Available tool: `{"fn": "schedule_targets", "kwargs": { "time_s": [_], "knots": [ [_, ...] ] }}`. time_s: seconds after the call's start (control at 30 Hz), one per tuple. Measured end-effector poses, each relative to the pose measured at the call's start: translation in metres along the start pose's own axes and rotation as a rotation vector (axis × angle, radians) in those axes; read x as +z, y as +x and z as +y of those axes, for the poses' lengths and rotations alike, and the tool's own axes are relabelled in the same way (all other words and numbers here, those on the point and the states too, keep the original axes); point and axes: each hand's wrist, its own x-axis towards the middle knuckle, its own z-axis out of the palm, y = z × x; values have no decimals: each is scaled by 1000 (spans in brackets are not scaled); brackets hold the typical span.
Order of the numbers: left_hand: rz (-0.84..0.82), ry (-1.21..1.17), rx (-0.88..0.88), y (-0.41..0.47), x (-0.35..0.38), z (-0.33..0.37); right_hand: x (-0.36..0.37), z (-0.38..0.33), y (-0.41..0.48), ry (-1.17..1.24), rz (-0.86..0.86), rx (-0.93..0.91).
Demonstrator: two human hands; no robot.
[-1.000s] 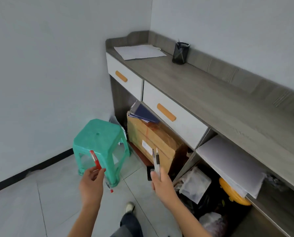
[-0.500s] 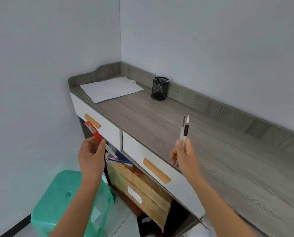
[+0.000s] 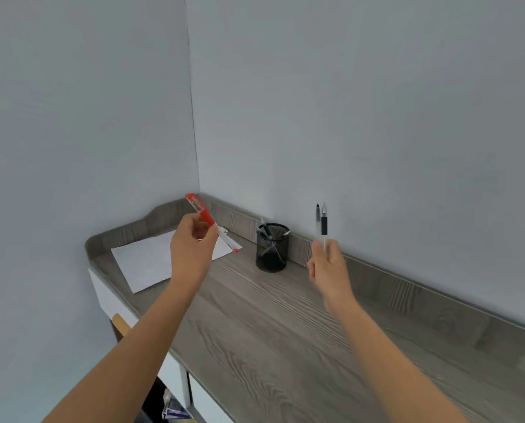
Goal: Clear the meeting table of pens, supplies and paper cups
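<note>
"What have you got hold of?"

"My left hand [image 3: 191,254] pinches one red pen [image 3: 204,216] between thumb and curled fingers. It slants, tip down to the right. My right hand [image 3: 328,270] is curled round two pens [image 3: 320,224], both upright and touching side by side."

"What's changed?"

"A second ago both hands were low, over the floor by a green stool. Now they're up over the grey desk top [image 3: 285,331], one on either side of the black mesh pen holder [image 3: 272,248], with the same grips. I'd judge the carrying is over and dropping them in comes next."

"Count it up."

"Three pens in hand: one red, two clear with black. One holder stands against the back ledge with pens already in it. I think there are three, though the mesh blurs them. White paper [image 3: 151,261] lies in the far corner behind my left hand; one sheet or several, I cannot tell."
</note>
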Motion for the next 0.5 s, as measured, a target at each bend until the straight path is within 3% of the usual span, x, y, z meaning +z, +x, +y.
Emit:
{"fn": "schedule_targets", "kwargs": {
  "time_s": [0.3, 0.5],
  "knots": [
    [-207, 153, -8, 57, 82, -21, -11, -3, 59, 25, 8, 57],
    [-218, 184, 2, 88, 112, -34, -10, 4, 75, -34, -26, 60]
  ]
}}
